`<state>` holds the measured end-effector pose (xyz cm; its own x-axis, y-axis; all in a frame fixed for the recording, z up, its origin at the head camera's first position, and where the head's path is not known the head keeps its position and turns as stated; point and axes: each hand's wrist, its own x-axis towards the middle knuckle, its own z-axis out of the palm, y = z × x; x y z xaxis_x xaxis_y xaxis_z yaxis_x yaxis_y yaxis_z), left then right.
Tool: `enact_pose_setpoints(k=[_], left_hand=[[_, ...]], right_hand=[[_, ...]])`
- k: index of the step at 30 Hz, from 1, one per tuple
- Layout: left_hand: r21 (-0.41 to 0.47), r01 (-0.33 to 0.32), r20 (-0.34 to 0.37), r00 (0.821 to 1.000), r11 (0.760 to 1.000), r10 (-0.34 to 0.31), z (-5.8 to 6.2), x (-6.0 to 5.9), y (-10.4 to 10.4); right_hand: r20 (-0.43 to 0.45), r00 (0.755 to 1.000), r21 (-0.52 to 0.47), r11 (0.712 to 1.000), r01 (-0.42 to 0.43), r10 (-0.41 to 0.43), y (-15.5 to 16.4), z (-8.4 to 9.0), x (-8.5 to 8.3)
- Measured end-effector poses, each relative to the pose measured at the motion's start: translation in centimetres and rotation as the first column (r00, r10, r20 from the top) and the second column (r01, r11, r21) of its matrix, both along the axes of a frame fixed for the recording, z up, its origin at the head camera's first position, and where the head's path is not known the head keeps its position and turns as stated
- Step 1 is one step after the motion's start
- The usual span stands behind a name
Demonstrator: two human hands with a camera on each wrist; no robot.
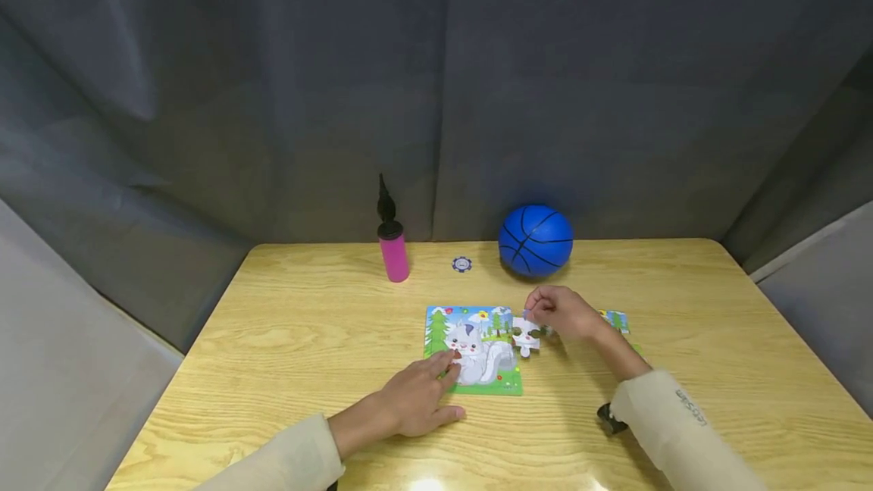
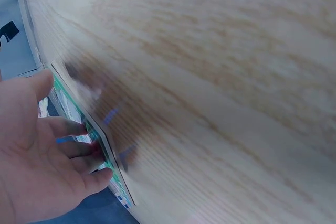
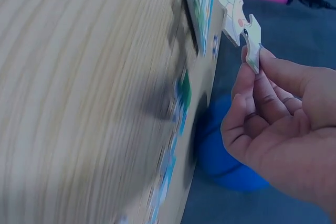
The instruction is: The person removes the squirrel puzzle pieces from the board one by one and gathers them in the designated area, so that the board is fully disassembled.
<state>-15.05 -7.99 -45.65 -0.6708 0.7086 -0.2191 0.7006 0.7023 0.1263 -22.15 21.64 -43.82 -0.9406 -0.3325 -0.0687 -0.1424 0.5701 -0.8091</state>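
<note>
A cartoon squirrel jigsaw puzzle (image 1: 477,351) lies on the wooden table (image 1: 307,339). My left hand (image 1: 446,366) rests flat on the puzzle's lower left part with its fingers straight; the left wrist view shows those fingers (image 2: 79,148) on the puzzle's edge (image 2: 102,137). My right hand (image 1: 535,317) pinches a white puzzle piece (image 1: 527,337) just off the puzzle's right edge. The right wrist view shows that piece (image 3: 241,24) gripped between thumb and fingers (image 3: 262,77), lifted off the table.
A pink pump (image 1: 393,248), a small blue chip (image 1: 461,264) and a blue ball (image 1: 536,240) stand at the back of the table. Loose puzzle pieces (image 1: 615,320) lie behind my right wrist. Grey curtains surround the table.
</note>
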Motion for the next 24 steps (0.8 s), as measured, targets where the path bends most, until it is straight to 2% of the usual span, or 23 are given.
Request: enact_pose_setpoints(k=[11, 19, 24], left_hand=[[0.01, 0.011, 0.006, 1.0, 1.0, -0.011, 0.1, 0.0, 0.0], [0.01, 0.012, -0.01, 1.0, 1.0, -0.012, -0.2, -0.1, 0.0], [0.006, 0.014, -0.011, 1.0, 1.0, -0.014, -0.2, 0.0, 0.0]], right_hand=[[0.043, 0.999, 0.052, 0.999, -0.008, 0.006, 4.4, 0.3, 1.5], [0.089, 0.996, 0.086, 0.996, -0.006, -0.001, 6.7, -0.4, 1.9], [0.079, 0.997, 0.129, 0.992, 0.01, -0.021, 7.2, -0.9, 2.1]])
